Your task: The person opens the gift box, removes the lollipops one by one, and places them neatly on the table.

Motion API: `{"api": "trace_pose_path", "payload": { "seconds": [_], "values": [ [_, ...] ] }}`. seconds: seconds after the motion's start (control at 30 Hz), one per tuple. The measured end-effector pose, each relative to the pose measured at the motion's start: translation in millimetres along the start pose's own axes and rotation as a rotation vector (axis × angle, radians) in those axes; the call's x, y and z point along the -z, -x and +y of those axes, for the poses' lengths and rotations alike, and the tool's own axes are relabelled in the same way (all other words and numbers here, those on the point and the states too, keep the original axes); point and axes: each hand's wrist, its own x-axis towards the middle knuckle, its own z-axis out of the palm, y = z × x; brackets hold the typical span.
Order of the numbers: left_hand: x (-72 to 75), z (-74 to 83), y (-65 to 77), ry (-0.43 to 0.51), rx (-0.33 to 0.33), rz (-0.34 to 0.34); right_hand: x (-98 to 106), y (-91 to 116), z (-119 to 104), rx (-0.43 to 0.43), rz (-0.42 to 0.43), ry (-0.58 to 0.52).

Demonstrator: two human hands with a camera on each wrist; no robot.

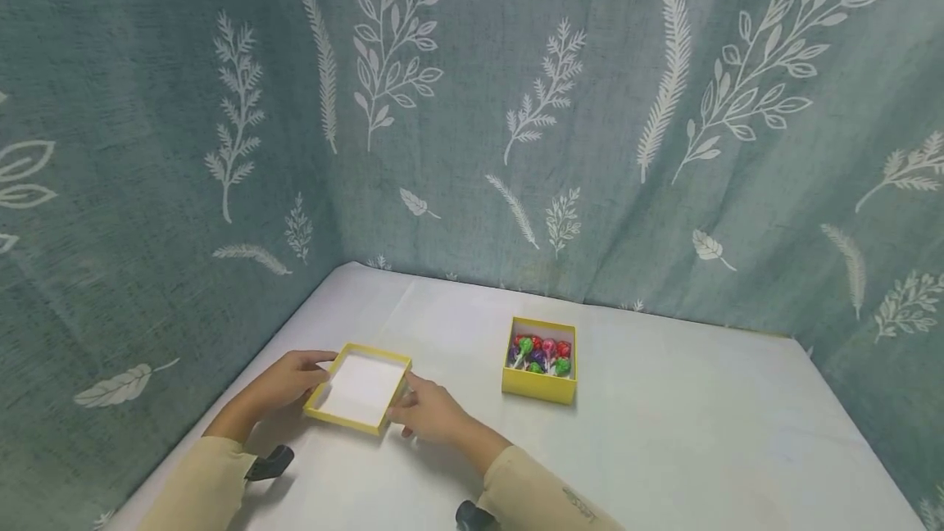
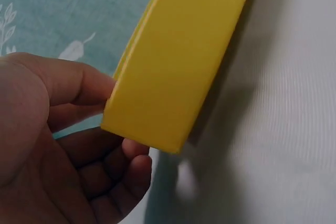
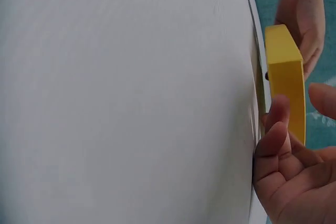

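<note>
A shallow yellow box lid (image 1: 361, 386) with a white inside is held open side up at the left of the table. My left hand (image 1: 289, 383) grips its left side; in the left wrist view, thumb and fingers pinch the lid's yellow wall (image 2: 178, 61) near a corner. At the opposite side my right hand (image 1: 431, 412) holds the right edge. The right wrist view has the right fingers (image 3: 274, 139) against the lid's side wall (image 3: 289, 90), the thumb close to its edge.
Right of the lid stands a yellow box (image 1: 538, 385) with several wrapped lollipops (image 1: 537, 355) in red, green, purple and pink. The white table (image 1: 678, 433) meets a leaf-patterned green curtain (image 1: 472, 105) at the back and left.
</note>
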Motion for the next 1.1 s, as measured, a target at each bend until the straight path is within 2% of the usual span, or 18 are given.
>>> {"api": "trace_pose_path", "payload": {
  "seconds": [0.13, 0.43, 0.83, 1.1],
  "values": [
    [1.2, -3.5, 0.5, -0.025, 0.021, 0.011, -4.1, -0.6, -3.8, -0.013, -0.014, 0.001],
    [1.8, -4.8, 0.4, -0.012, 0.060, 0.022, -6.4, -3.6, -9.1, -0.033, -0.011, 0.010],
    [5.7, -12.2, -1.8, -0.058, 0.074, 0.021, -11.3, -7.2, -10.1, -0.024, -0.027, 0.039],
    [3.7, -20.8, 0.4, -0.020, 0.069, 0.024, -12.7, -7.6, -9.7, -0.013, -0.043, 0.066]
  ]
}}
